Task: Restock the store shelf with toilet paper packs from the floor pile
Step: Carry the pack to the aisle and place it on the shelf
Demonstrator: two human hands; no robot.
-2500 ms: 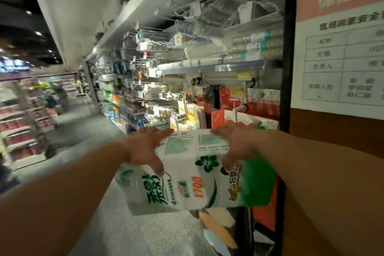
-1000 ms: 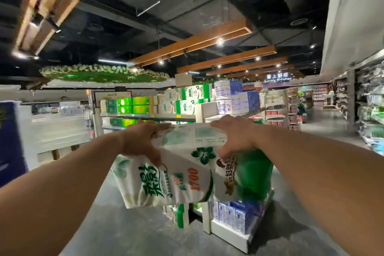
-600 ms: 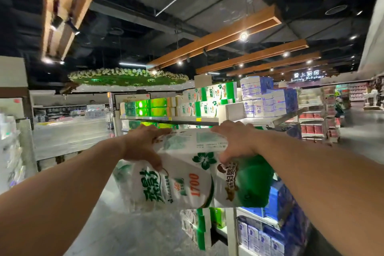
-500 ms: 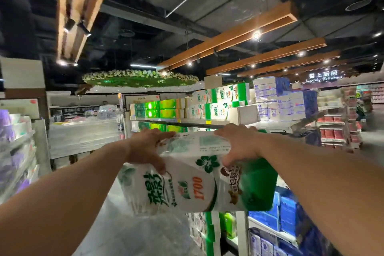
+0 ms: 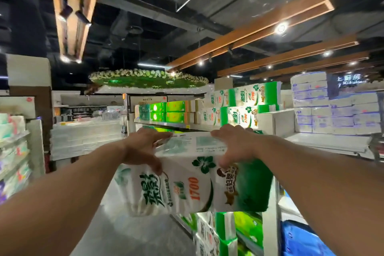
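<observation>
- Now both hands hold one toilet paper pack up in the air, in front of the shelf.
- Left hand grips the pack's top left edge, fingers curled over it.
- Right hand grips the top right edge the same way.
- More green and white packs sit stacked on the shelf's top, near its left end.

The view has swung from the hanger aisle to the tissue shelf at 12 o'clock. It now looms closer. The toilet paper pack sits slightly higher.
</observation>
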